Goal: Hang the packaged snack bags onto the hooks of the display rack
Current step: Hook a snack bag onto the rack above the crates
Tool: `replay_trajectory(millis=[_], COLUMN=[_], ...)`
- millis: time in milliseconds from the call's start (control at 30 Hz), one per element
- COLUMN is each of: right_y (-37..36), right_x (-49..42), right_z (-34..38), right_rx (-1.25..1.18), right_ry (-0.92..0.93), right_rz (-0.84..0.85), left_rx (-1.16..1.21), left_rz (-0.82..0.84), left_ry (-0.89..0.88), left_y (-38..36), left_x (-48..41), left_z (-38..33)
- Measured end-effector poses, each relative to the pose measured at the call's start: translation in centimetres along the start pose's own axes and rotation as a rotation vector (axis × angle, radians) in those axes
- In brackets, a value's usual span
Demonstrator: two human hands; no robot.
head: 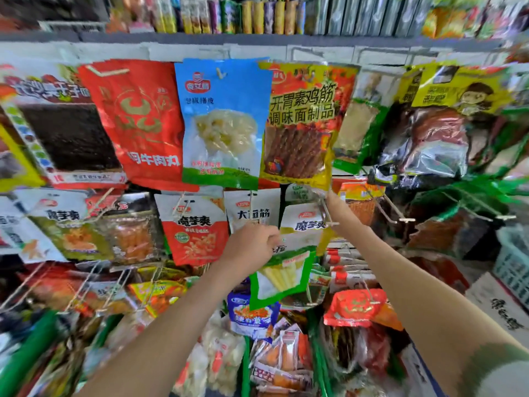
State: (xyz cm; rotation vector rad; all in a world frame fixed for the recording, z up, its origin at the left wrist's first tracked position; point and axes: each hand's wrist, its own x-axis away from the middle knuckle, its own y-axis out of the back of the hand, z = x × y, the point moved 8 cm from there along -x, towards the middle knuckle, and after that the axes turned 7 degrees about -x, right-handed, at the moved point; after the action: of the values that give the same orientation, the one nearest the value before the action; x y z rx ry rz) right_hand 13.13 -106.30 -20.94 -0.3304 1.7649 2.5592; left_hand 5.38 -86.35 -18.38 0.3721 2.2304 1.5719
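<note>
Left hand (252, 245) pinches green-edged plastic snack bag (283, 279); right hand (337, 207) at bare wire hook (327, 216), grip unclear, yellow foil bag (300, 124) overhanging.

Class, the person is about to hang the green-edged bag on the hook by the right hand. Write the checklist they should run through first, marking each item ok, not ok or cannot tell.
1. Left hand grips the green-edged bag near its top: ok.
2. Right hand is up at the hook: ok.
3. Right hand's hold on that hook: cannot tell, its fingers are blurred.
4. Bag's hang hole is in view: cannot tell, the left hand covers it.
5. Bag is threaded on the hook: not ok, it sits lower and to the left, apart from the tip.
6. Hook is free of other bags: cannot tell.
</note>
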Motion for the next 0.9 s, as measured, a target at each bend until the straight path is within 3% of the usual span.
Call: replay_trajectory(millis=[67, 200, 467, 900], right_y=[0.7, 1.0, 2.7, 5.9], right_x=[1.0, 3.3, 7.2, 14.0], right_z=[0.7, -0.3, 0.1, -4.1], right_rx=[-0.053, -0.340, -0.411, -0.029], right_ry=[0.034, -0.091, -0.138, -0.105], right_rz=[-0.053, -0.107, -0.189, 0.087], left_rx=[0.004, -0.014, 0.030, 0.037], left_rz=[-0.001, 0.049, 0.078, 0.100], left_ry=[0.017, -0.018, -0.142, -0.060], left_y=[0.1, 0.6, 2.5, -1.8], left_x=[0.1, 0.5, 0.0, -4.1], left_z=[0.2, -0.8, -3.5, -5.5])
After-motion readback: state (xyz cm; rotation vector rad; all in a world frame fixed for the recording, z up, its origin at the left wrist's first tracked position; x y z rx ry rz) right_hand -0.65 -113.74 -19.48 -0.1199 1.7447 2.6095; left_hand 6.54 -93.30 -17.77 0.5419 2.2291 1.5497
